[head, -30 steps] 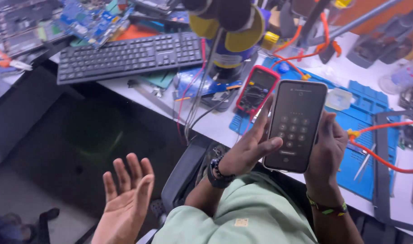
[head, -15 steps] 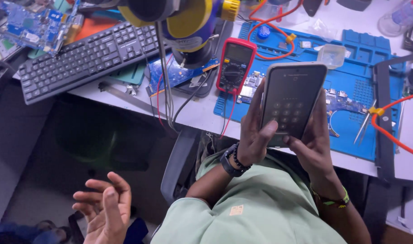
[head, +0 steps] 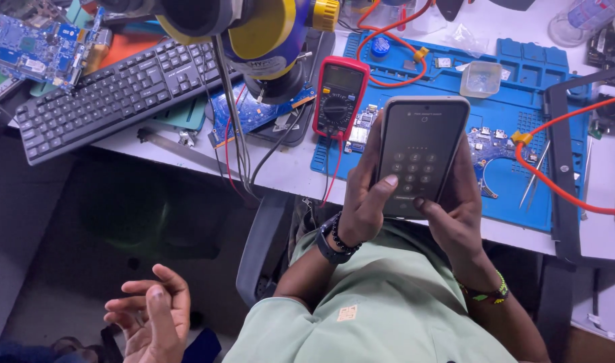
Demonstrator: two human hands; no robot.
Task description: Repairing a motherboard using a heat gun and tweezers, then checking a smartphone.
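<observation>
The left hand [head: 362, 205] and right hand [head: 458, 218] are both gripping a phone [head: 421, 144] above the bench's [head: 280, 168] blue mat [head: 509, 210], the left thumb meeting its keypad, a step probably best served by steadying the case and tapping squarely.

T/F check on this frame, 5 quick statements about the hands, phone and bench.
1. The left hand and right hand both hold the phone. True.
2. The phone screen is blank. False: it shows a number keypad.
3. A red multimeter lies up and to the left of the phone. True.
4. The keyboard is white. False: it is black.
5. The other person's hand grips a screwdriver. False: it is empty.
</observation>
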